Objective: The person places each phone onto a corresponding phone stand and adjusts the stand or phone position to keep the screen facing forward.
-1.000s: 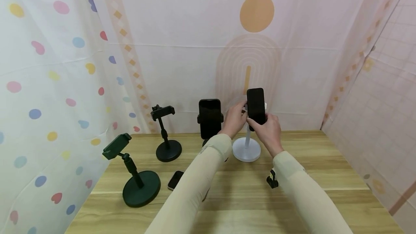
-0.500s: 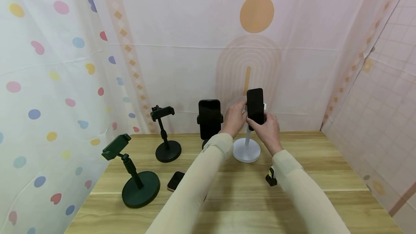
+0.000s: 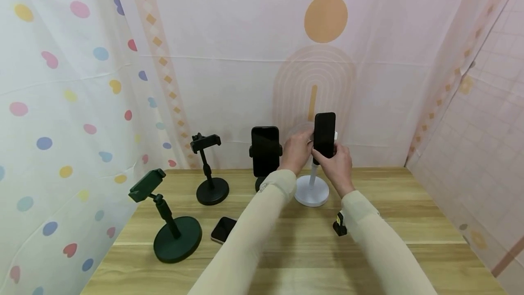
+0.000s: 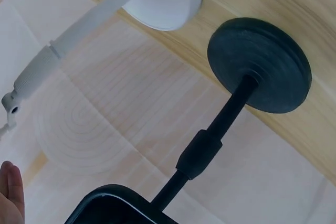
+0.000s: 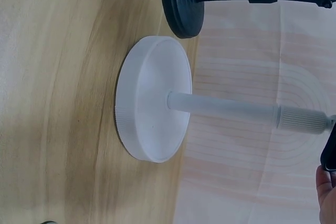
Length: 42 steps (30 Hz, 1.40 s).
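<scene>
A black smartphone (image 3: 324, 134) stands upright in front of the head of a white phone stand (image 3: 312, 191). My right hand (image 3: 338, 165) pinches the phone's lower part, thumb on its front and fingers at the side. My left hand (image 3: 296, 151) is at the left edge of the phone, its fingers gripping the white stand's clamp, which the phone mostly hides. A white end of the clamp (image 3: 336, 135) shows on the phone's right. In the left wrist view only some fingers (image 4: 14, 190) appear; the right wrist view catches a corner of the phone (image 5: 329, 153) and fingertips.
Left of my hands, a black stand holds another phone (image 3: 265, 151). Farther left are an empty black phone stand (image 3: 211, 190) and a green one (image 3: 177, 239). A phone (image 3: 223, 229) lies flat by my left sleeve. A small black object (image 3: 340, 226) sits near my right wrist.
Both hands stay at the white stand. The phone has shifted very slightly right relative to the stand; the whole view has also moved a little.
</scene>
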### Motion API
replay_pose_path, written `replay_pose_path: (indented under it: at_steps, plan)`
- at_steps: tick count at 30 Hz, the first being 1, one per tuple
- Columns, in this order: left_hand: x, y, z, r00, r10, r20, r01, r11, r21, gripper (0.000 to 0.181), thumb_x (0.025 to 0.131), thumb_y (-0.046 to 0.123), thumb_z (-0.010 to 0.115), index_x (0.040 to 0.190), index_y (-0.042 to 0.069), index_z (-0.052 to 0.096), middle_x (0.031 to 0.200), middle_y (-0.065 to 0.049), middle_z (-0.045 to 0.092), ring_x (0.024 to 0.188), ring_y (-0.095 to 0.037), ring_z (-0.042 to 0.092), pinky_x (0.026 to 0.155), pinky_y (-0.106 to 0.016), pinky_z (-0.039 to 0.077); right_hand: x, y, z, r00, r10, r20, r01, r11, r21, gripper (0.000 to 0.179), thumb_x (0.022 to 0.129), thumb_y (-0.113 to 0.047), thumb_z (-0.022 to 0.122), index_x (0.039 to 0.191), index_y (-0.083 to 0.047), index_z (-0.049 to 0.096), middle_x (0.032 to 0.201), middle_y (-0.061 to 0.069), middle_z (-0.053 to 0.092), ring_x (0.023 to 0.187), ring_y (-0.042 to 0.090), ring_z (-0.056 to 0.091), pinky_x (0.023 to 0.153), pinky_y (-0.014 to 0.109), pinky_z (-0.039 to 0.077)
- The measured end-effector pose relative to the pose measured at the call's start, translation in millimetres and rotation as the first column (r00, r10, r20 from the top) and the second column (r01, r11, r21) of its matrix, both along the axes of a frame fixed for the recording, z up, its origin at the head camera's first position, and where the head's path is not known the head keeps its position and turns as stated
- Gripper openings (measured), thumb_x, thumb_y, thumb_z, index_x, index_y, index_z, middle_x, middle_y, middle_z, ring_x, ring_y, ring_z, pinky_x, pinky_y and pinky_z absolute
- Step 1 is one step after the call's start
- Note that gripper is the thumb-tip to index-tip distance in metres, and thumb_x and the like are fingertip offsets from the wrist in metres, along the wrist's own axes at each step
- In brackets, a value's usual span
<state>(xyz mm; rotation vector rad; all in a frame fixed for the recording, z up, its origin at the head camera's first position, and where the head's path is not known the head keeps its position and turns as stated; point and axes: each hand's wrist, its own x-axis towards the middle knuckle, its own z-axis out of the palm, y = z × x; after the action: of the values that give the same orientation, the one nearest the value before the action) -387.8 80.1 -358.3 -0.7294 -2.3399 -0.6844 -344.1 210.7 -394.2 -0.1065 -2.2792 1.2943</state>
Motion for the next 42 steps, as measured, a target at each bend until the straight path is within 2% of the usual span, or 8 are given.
replay_pose_path:
  at_steps: [4, 10, 19, 25, 32, 37, 40, 42]
  plan:
    - [1.0, 1.5, -2.5, 0.999, 0.016, -0.032, -0.016, 1.000, -0.016, 0.022, 0.099, 0.018, 0.063, 0.121, 0.018, 0.070, 0.105, 0.001, 0.072, 0.092, -0.014, 0.070, 0.077, -0.022, 0.054, -0.4, -1.0, 0.7, 1.000, -0.019, -0.009, 0.019, 1.000, -0.001, 0.056, 0.085, -0.045, 0.075, 0.116, -0.001, 0.059, 0.109, 0.017, 0.052, 0.101, 0.031, 0.047, 0.085, 0.046, 0.041]
    - [5.8, 1.1, -6.1, 0.992, 0.057, -0.111, -0.064, 0.996, -0.068, 0.027, 0.100, 0.016, 0.061, 0.127, 0.014, 0.065, 0.102, -0.003, 0.071, 0.083, -0.017, 0.070, 0.069, -0.026, 0.056, -1.9, -3.0, 2.0, 0.999, -0.045, -0.007, 0.045, 0.999, -0.010, 0.058, 0.083, -0.045, 0.075, 0.115, 0.001, 0.059, 0.113, 0.016, 0.052, 0.103, 0.031, 0.048, 0.087, 0.046, 0.042]
    - [9.1, -2.5, -10.1, 0.963, 0.115, -0.245, -0.152, 0.979, -0.137, 0.026, 0.096, 0.014, 0.068, 0.121, 0.008, 0.064, 0.100, -0.004, 0.072, 0.077, -0.015, 0.070, 0.062, -0.024, 0.055, -3.2, -4.0, 6.3, 0.997, -0.064, -0.039, 0.065, 0.998, 0.021, 0.060, 0.081, -0.045, 0.079, 0.113, 0.001, 0.059, 0.112, 0.019, 0.054, 0.104, 0.033, 0.049, 0.088, 0.049, 0.041]
    - [8.7, -4.4, -11.9, 0.954, 0.129, -0.271, -0.172, 0.974, -0.144, 0.023, 0.096, 0.012, 0.068, 0.117, 0.007, 0.064, 0.100, -0.003, 0.071, 0.075, -0.014, 0.070, 0.061, -0.024, 0.055, -4.6, -6.7, 7.9, 0.996, -0.082, -0.046, 0.084, 0.995, 0.056, 0.063, 0.081, -0.044, 0.080, 0.117, 0.003, 0.059, 0.115, 0.020, 0.054, 0.106, 0.034, 0.050, 0.089, 0.050, 0.043]
    - [5.1, -3.4, -15.2, 0.927, 0.108, -0.358, -0.177, 0.970, -0.164, 0.018, 0.098, 0.009, 0.063, 0.117, 0.007, 0.065, 0.104, -0.002, 0.070, 0.076, -0.013, 0.070, 0.058, -0.023, 0.054, -3.5, -7.3, 6.0, 0.988, -0.136, -0.067, 0.141, 0.987, 0.077, 0.071, 0.080, -0.042, 0.081, 0.124, 0.008, 0.057, 0.116, 0.023, 0.053, 0.107, 0.036, 0.049, 0.091, 0.052, 0.043]
    - [5.0, -4.1, -15.1, 0.936, 0.119, -0.330, -0.183, 0.968, -0.170, 0.020, 0.099, 0.007, 0.062, 0.119, 0.008, 0.065, 0.105, -0.002, 0.071, 0.077, -0.012, 0.070, 0.058, -0.024, 0.054, -4.5, -8.8, 4.4, 0.985, -0.146, -0.086, 0.153, 0.985, 0.082, 0.072, 0.078, -0.044, 0.082, 0.122, 0.008, 0.058, 0.114, 0.022, 0.054, 0.106, 0.036, 0.049, 0.089, 0.050, 0.043]
    - [5.9, -2.9, -12.9, 0.962, 0.093, -0.258, -0.127, 0.985, -0.120, 0.024, 0.097, 0.007, 0.063, 0.121, 0.007, 0.065, 0.105, -0.003, 0.071, 0.080, -0.014, 0.070, 0.063, -0.025, 0.055, -5.8, -9.2, 3.9, 0.982, -0.157, -0.102, 0.166, 0.982, 0.089, 0.071, 0.079, -0.042, 0.080, 0.123, 0.009, 0.058, 0.112, 0.023, 0.055, 0.105, 0.036, 0.049, 0.088, 0.050, 0.044]
    - [6.5, -0.9, -10.9, 0.983, 0.065, -0.170, -0.075, 0.996, -0.049, 0.028, 0.096, 0.006, 0.063, 0.124, 0.004, 0.063, 0.102, -0.005, 0.070, 0.078, -0.016, 0.068, 0.064, -0.027, 0.054, -6.5, -9.4, 4.1, 0.980, -0.168, -0.108, 0.178, 0.980, 0.093, 0.070, 0.079, -0.041, 0.079, 0.122, 0.011, 0.058, 0.111, 0.024, 0.055, 0.104, 0.036, 0.049, 0.087, 0.051, 0.044]
